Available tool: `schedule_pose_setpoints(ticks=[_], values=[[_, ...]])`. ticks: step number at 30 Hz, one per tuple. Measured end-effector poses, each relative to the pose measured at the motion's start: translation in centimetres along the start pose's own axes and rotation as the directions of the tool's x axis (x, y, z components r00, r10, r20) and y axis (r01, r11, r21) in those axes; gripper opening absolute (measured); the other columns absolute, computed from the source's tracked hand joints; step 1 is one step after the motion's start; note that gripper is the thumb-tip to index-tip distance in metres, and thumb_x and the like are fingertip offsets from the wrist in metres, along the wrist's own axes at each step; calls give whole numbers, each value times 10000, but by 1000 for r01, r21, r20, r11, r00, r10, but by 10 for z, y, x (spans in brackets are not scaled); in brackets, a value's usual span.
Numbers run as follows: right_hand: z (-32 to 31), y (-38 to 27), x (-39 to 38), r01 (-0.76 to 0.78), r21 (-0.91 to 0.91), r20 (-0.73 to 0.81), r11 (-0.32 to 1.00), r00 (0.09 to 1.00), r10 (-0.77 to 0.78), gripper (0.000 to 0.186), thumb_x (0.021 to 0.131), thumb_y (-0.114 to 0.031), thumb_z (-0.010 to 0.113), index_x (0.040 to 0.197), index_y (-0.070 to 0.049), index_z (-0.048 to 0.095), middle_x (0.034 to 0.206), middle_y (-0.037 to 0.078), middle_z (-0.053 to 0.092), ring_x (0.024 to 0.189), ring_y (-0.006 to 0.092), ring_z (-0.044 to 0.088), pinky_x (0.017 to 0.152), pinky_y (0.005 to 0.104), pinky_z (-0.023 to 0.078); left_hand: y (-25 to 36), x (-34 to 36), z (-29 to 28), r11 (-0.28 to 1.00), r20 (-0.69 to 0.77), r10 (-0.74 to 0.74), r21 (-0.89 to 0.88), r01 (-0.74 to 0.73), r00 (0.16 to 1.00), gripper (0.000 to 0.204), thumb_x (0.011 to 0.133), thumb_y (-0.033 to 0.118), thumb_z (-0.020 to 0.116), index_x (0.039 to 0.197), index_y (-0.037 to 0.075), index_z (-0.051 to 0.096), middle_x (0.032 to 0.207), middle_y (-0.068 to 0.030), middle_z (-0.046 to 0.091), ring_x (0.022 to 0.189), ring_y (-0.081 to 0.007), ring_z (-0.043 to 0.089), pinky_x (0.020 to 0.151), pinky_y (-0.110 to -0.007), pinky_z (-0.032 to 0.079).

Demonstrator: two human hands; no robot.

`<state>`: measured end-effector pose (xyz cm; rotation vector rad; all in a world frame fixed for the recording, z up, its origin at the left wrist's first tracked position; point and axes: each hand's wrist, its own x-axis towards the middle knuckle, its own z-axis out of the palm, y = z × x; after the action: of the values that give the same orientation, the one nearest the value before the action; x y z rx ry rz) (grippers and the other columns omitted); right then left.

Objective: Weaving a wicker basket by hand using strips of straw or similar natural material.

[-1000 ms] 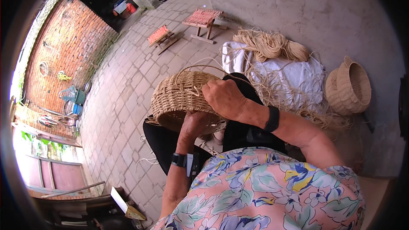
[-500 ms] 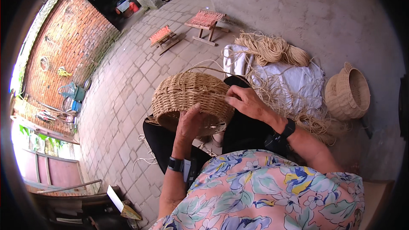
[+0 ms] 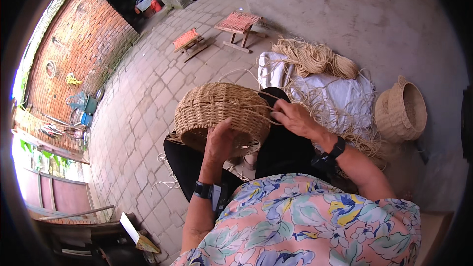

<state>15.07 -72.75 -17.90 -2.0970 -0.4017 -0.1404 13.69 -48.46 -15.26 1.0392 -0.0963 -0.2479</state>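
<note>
Grey paved floor point(image 3: 133, 118), larger red-seated stool point(image 3: 238, 21), smaller orange-seated stool point(image 3: 186, 38), white cloth point(image 3: 352, 93) strewn with tan cord point(image 3: 315, 60)

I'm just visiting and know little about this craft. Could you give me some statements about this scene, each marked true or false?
1. The left hand is at the opening of a woven basket. True.
2. The right hand lies flat on the person's lap. False: the right hand is raised by the basket's right side, at some loose strands.
3. A bundle of tan cord lies at the far edge of a white cloth. True.
4. Only one stool is in view. False: there is a smaller stool and a larger stool.
5. The person wears a flowered shirt. True.
</note>
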Motion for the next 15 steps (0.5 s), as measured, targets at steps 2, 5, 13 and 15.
schedule_pose_setpoints(ticks=[2, 5, 13, 15], values=[[5, -19, 12, 27, -26, 9, 999, 1000, -27, 236, 895, -253, 562, 848, -23, 534, 699, 182, 565, 656, 380, 561, 617, 420, 446, 1, 2, 3, 1000, 21, 0, -13, 0, 1000, 413, 890, 191, 543, 1228, -41, 489, 1195, -125, 581, 1097, -248, 565, 969, -434, 423], [20, -33, 30, 292, 25, -132, 956, 949, -287, 237, 895, -205, 545, 763, -18, 483, 650, 185, 482, 632, 395, 530, 565, 433, 404, -1, 3, 1, 1000, 17, -17, -21, 18, 1000, 417, 889, 198, 539, 1224, -45, 491, 1182, -128, 588, 1090, -248, 568, 971, -426, 421], [-19, 69, -28, 57, -143, 69, 988, 996, -47, 256, 867, -271, 549, 752, -42, 547, 673, 165, 566, 663, 365, 573, 596, 443, 441, 0, 3, -6, 997, -34, -21, -69, 18, 999, 456, 857, 143, 565, 1255, -38, 439, 1154, -147, 579, 1047, -270, 585, 914, -437, 474], [-25, 75, -30, 66, -216, 71, 974, 996, -51, 266, 868, -272, 552, 749, -33, 542, 679, 169, 566, 661, 369, 571, 600, 450, 440, -1, 2, -3, 998, -34, -12, -55, 10, 999, 443, 858, 152, 564, 1245, -32, 452, 1147, -143, 583, 1045, -263, 585, 911, -432, 474]])
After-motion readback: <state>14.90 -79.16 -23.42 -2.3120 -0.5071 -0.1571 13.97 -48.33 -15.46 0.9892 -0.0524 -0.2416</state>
